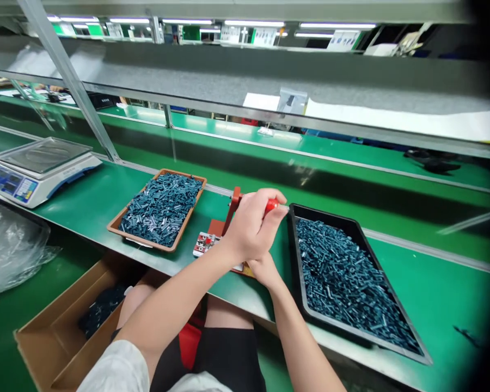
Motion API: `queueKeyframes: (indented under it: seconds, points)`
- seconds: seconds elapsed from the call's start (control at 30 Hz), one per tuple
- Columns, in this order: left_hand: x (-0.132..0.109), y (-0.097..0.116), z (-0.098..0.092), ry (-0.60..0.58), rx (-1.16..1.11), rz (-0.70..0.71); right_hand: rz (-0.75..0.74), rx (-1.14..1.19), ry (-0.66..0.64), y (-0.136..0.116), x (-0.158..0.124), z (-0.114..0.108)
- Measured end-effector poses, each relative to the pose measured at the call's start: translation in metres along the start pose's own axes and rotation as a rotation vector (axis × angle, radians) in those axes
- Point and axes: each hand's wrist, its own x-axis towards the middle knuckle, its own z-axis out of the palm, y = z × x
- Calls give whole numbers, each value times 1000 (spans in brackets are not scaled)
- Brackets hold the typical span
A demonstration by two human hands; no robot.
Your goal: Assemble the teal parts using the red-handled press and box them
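Note:
My left hand (251, 226) is wrapped round the red handle (271, 205) of a small hand-lever press (232, 209) on the bench. My forearms cross. Lower down, behind the left wrist, my right hand (262, 268) reaches in beside the press base, its fingers hidden. Left of my hands shows a metal fixture (204, 243) with red parts. An orange-brown tray (178, 246) of small dark blue-green plastic pieces (159, 204) lies to the left. A black tray (304, 272) of similar, longer-looking pieces (347, 283) lies to the right.
A weighing scale (44, 169) stands at the far left of the green bench (87, 204). Below it are a clear plastic bag (12, 245) and an open cardboard box (61, 332) with dark pieces. A sloping metal post (73, 81) and a grey shelf (188, 71) lie beyond.

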Motion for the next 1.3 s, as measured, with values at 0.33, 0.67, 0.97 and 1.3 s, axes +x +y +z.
queueKeyframes:
  seconds: [0.33,0.67,0.97,1.3]
  points:
    - [28,-19,-6,43,139,-191,-68,-146,37,-2,-7,11]
    - [-135,-119,-86,-212,489,-514,-71,-259,169,6,-13,23]
    - [-131,-133,-83,227,-266,-859,-14,-214,131,15,-7,27]
    - [-138,-138,-86,238,-65,-769,-30,-169,100,-1,-3,18]
